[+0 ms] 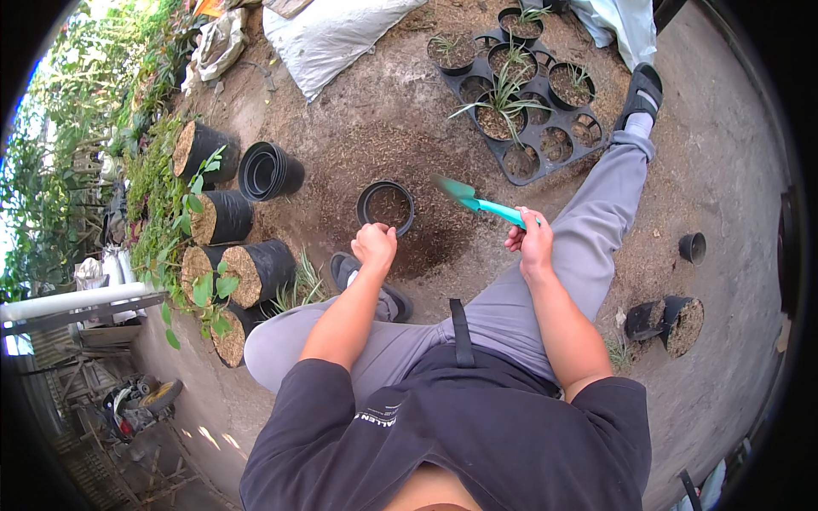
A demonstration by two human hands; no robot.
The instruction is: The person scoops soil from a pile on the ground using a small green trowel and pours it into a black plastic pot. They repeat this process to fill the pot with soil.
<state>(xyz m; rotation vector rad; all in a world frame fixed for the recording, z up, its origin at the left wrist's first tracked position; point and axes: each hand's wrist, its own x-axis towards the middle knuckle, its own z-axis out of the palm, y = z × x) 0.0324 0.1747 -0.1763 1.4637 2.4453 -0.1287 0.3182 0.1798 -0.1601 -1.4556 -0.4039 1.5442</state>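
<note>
My left hand (375,244) is closed at the near rim of a round black plastic pot (385,184), its fingers appearing to pinch the rim. Dark, loose potting mix shows inside the pot, which rests on the ground. In my right hand (532,243) is the handle of a teal hand trowel (478,203). The trowel's blade points up and left, to the right of the pot, over the loose potting mix (441,239) spread on the ground. Part of the pot's near rim is hidden behind my left hand.
A black nursery tray (540,165) holds several potted spider plants at the upper right. Nested black pots (271,172) and soil-filled black grow bags (231,217) lie left. A white sack (339,41) lies ahead. A small pot (692,248) and filled containers (680,326) are right.
</note>
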